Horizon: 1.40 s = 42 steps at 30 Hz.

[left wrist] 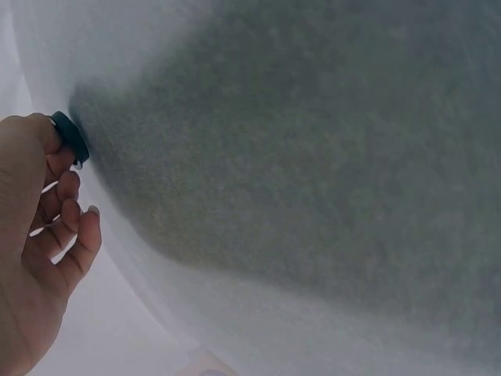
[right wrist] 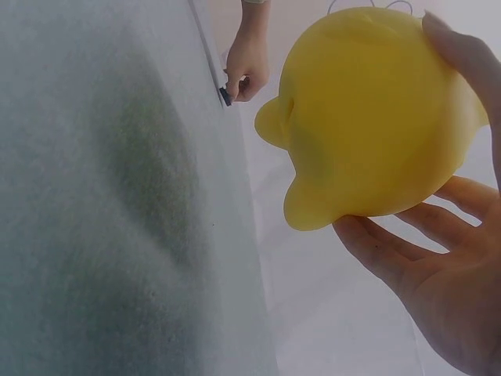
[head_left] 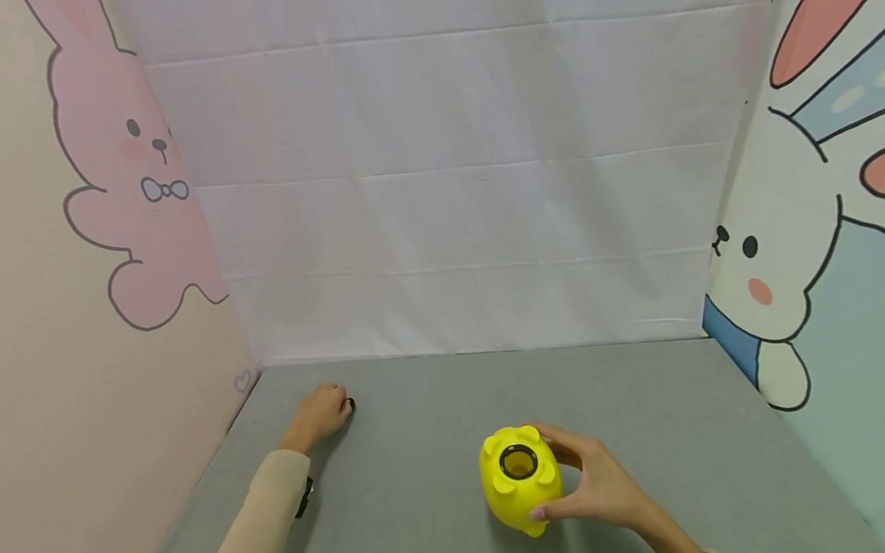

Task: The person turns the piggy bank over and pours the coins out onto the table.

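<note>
My right hand point(head_left: 602, 484) grips a yellow piggy bank point(head_left: 525, 499) from its right side, thumb on the near end and fingers at the far end. Its underside faces up toward the head camera, with stubby feet around a round, black-rimmed hole point(head_left: 518, 462). In the right wrist view the bank's smooth body point(right wrist: 368, 117) is held up off the grey tabletop. Farther back on the left, my left hand point(head_left: 320, 415) pinches a small dark round cap point(left wrist: 70, 139) between thumb and fingers. The cap is right at the table surface, its other fingers loosely curled.
The grey tabletop point(head_left: 420, 428) runs back to a white cloth point(head_left: 469, 208) hanging behind it. A pink wall with a cartoon rabbit point(head_left: 131, 218) borders the left, and a wall with a white rabbit point(head_left: 780, 275) the right. A dark band point(head_left: 304, 497) sits at my left wrist.
</note>
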Each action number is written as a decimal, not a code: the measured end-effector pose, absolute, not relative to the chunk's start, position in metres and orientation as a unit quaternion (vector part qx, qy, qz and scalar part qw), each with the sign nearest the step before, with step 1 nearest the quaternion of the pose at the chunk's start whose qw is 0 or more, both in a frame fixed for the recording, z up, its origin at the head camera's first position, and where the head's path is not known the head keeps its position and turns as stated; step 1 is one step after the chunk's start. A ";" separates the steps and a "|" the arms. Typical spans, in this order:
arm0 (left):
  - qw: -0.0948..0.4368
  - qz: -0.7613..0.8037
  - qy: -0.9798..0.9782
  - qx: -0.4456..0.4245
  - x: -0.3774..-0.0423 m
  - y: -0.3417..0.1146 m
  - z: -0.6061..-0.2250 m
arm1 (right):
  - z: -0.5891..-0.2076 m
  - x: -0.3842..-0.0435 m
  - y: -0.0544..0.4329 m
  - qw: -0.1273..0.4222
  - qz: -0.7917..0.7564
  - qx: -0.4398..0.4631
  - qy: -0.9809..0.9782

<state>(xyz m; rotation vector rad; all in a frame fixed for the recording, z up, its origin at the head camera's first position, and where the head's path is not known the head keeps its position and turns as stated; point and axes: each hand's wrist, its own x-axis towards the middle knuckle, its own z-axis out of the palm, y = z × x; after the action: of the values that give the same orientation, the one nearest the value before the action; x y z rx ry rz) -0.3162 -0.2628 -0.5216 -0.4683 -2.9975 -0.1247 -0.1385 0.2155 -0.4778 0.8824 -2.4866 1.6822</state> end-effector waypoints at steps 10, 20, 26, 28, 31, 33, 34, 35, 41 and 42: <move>0.054 -0.039 -0.986 -0.156 -0.310 -0.259 -0.518 | -0.478 -0.138 0.217 0.011 0.529 0.281 -0.801; 0.050 -0.048 -0.987 -0.147 -0.313 -0.260 -0.524 | -0.479 -0.138 0.216 0.010 0.527 0.281 -0.802; 0.042 -0.053 -0.988 -0.139 -0.316 -0.262 -0.528 | -0.479 -0.137 0.215 0.009 0.529 0.283 -0.800; 0.041 -0.057 -0.988 -0.134 -0.316 -0.261 -0.526 | -0.478 -0.137 0.215 0.007 0.528 0.281 -0.801; 0.042 -0.060 -0.989 -0.126 -0.315 -0.256 -0.522 | -0.477 -0.138 0.214 0.001 0.528 0.278 -0.803; 0.048 -0.053 -0.989 -0.126 -0.313 -0.253 -0.517 | -0.477 -0.138 0.214 -0.002 0.528 0.277 -0.803; 0.052 -0.052 -0.989 -0.128 -0.312 -0.250 -0.514 | -0.477 -0.138 0.214 -0.003 0.528 0.277 -0.803; 0.055 -0.050 -0.989 -0.131 -0.310 -0.247 -0.511 | -0.477 -0.139 0.214 -0.003 0.529 0.277 -0.802; 0.086 -0.044 -0.983 -0.159 -0.298 -0.220 -0.488 | -0.478 -0.139 0.215 -0.002 0.534 0.284 -0.796; 0.092 -0.046 -0.982 -0.162 -0.297 -0.214 -0.486 | -0.478 -0.139 0.215 -0.002 0.534 0.285 -0.796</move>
<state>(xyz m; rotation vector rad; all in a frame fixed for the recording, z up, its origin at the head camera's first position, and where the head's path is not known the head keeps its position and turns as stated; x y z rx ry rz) -0.2968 -0.2143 -0.4862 -0.4806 -2.9157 -0.1357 -0.1392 0.2151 -0.4779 0.8951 -2.5031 1.6811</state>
